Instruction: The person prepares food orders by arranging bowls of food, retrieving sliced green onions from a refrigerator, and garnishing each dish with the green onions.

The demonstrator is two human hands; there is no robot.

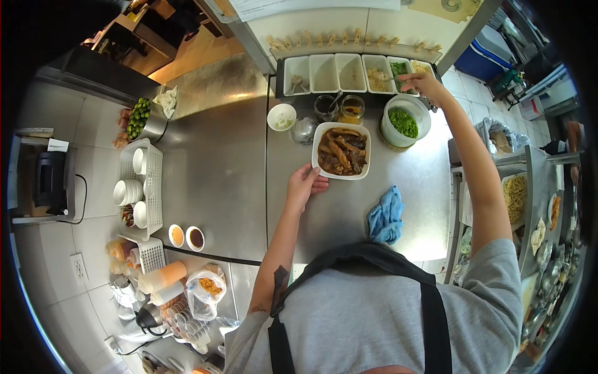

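A square white bowl [365, 169] of dark brown strips in sauce, perhaps eggplant or meat, sits on the steel counter. My left hand [305, 186] grips its near left corner, the thumb at the rim and the fingers low at the side. At the back right, my right hand [425, 87] is stretched over the row of topping bins, fingers pointing left. What looks like a thin spoon [387, 79] runs from its fingertips toward the bin of pale chopped topping [377, 76]. Beneath the fingers lies a bin of green herbs [398, 67].
A round tub of chopped greens [403, 123] stands right of the bowl. Two glass jars [352, 108], a small white bowl [281, 117] and a clear lidlike item [303, 130] are behind it. A blue cloth [386, 215] lies nearer. Left are a white basket [156, 206] and two sauce cups [195, 238].
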